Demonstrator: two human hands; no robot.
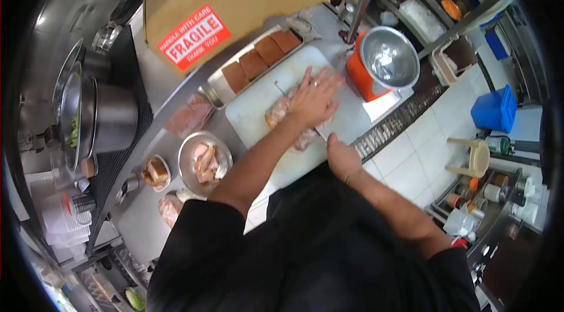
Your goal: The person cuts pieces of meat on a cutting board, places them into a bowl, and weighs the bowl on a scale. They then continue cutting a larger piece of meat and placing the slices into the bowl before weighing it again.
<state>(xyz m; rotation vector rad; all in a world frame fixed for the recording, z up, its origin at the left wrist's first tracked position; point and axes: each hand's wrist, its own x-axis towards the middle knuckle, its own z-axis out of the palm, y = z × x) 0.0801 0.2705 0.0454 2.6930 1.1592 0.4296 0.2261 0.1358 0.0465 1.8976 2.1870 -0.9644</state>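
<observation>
Pale pinkish meat (pixel 275 113) lies on a white cutting board (pixel 249 109). My left hand (pixel 314 97) rests flat on top of the meat with its fingers stretched out, hiding part of it. Close to the board's lower right part, my right hand (pixel 343 159) is wrapped round the handle of a knife (pixel 321 134). The blade points toward the meat under my left palm, and most of it is hidden. A thin metal hook-like piece (pixel 279 87) sticks out above the meat.
Behind the board stand a tray of brown slabs (pixel 252 63) and a cardboard box (pixel 252 0). A steel bowl (pixel 389 58) sits at the right. Another bowl with meat pieces (pixel 204 162), a small container (pixel 155 173) and packed meat (pixel 191 115) are at the left.
</observation>
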